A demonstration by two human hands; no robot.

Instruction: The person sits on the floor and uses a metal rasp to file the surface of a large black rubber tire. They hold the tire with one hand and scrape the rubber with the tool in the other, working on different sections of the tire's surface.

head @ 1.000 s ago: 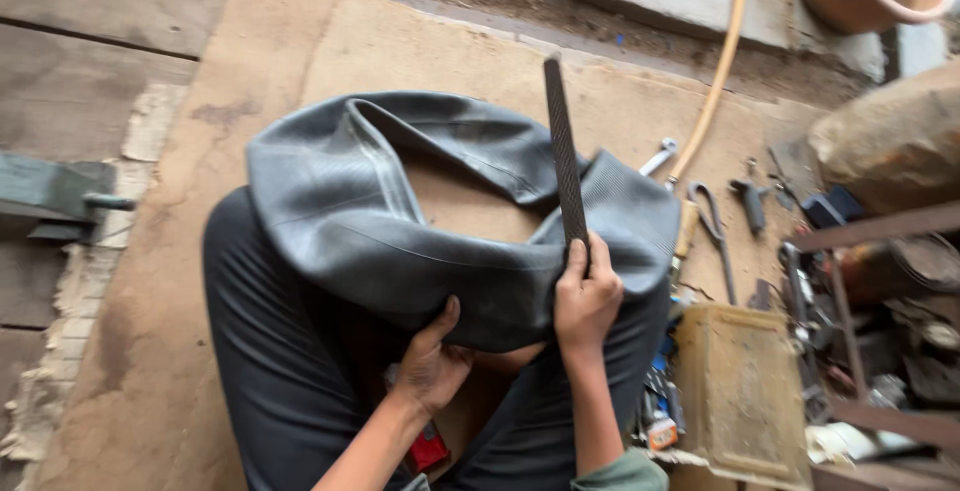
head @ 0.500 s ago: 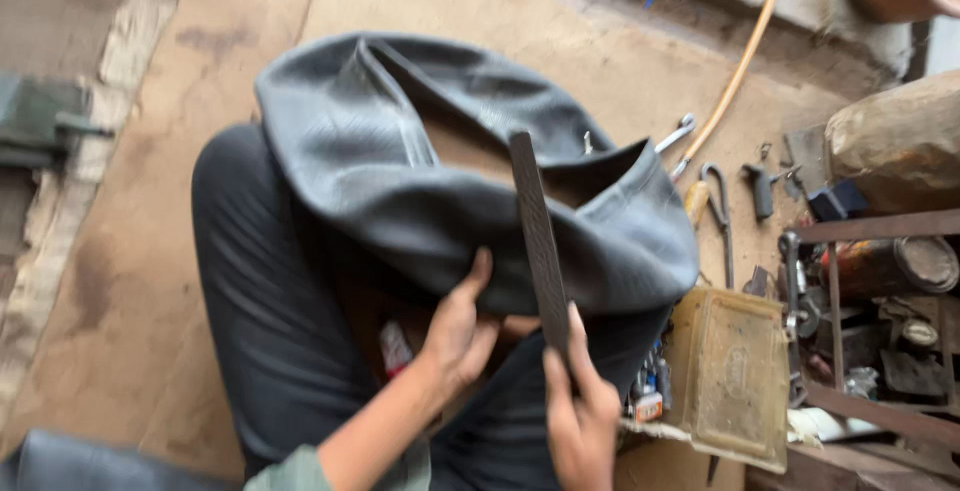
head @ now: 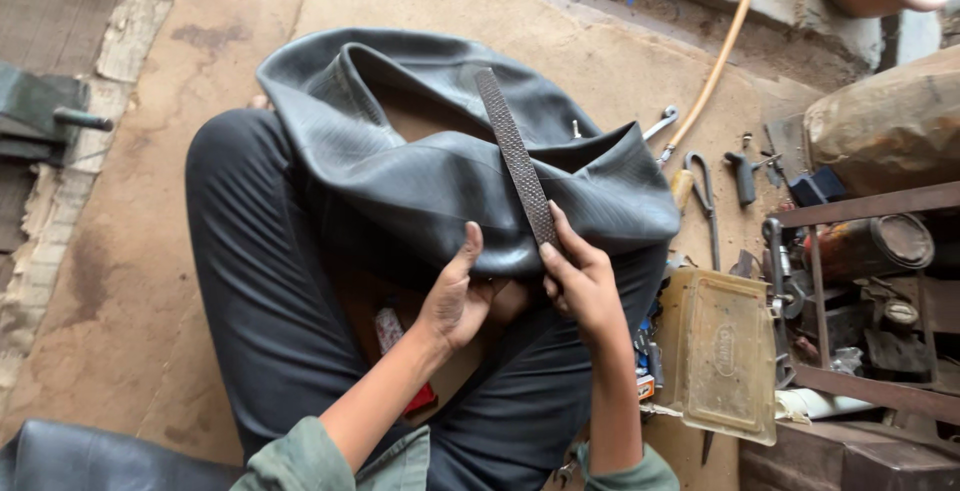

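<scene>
One shut, grimy plastic box [head: 722, 353] is seen beside the lap, contents hidden. A rasp [head: 516, 156] is gripped by the right hand [head: 580, 276], laid across the inner tube [head: 440, 166]; the tube's near edge is pinched by the left hand [head: 455, 296].

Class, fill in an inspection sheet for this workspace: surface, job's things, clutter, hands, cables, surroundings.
Surface: brown board floor, stained.
Job's things: grey inner tube draped over the person's lap; long rasp lying across it.
Clutter: yellowish plastic box, pliers, spanner, small tools.
Hands: left hand grips the tube's edge; right hand holds the rasp's lower end.
Cables: orange hose.
Surroundings: metal rack with tins, at the right.
</scene>
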